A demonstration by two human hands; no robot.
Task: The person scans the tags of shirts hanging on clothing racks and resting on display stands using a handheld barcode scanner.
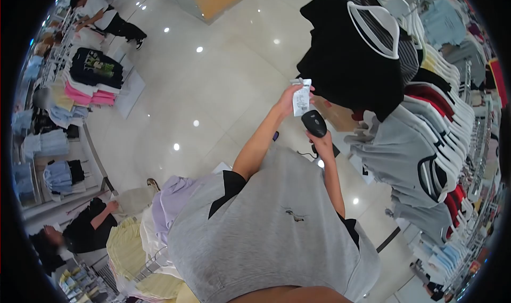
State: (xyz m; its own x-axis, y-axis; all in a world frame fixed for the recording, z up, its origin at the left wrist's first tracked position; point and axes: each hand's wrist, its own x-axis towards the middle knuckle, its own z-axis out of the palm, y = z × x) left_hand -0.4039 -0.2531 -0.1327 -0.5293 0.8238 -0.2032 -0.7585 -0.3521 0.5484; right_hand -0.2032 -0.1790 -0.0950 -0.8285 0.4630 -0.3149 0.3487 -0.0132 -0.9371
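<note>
My left hand (pixel 288 100) is closed on a white printed tag (pixel 302 97), fingers at its upper edge. The tag hangs beside a black shirt (pixel 348 58) on a white hanger (pixel 391 34). Just below the tag, my right hand (pixel 321 142) grips a black handheld barcode scanner (pixel 314 123). Its head is right at the tag's lower edge in this view. A dark cord (pixel 306 154) shows beneath the scanner.
To the right runs a rack of hung shirts (pixel 410 143) in grey, red and white. A yellow garment (pixel 128 250) and a lilac garment (pixel 175 202) hang at lower left. One person (pixel 88 223) is at lower left, another (pixel 106 15) at upper left, near clothing displays (pixel 96 68).
</note>
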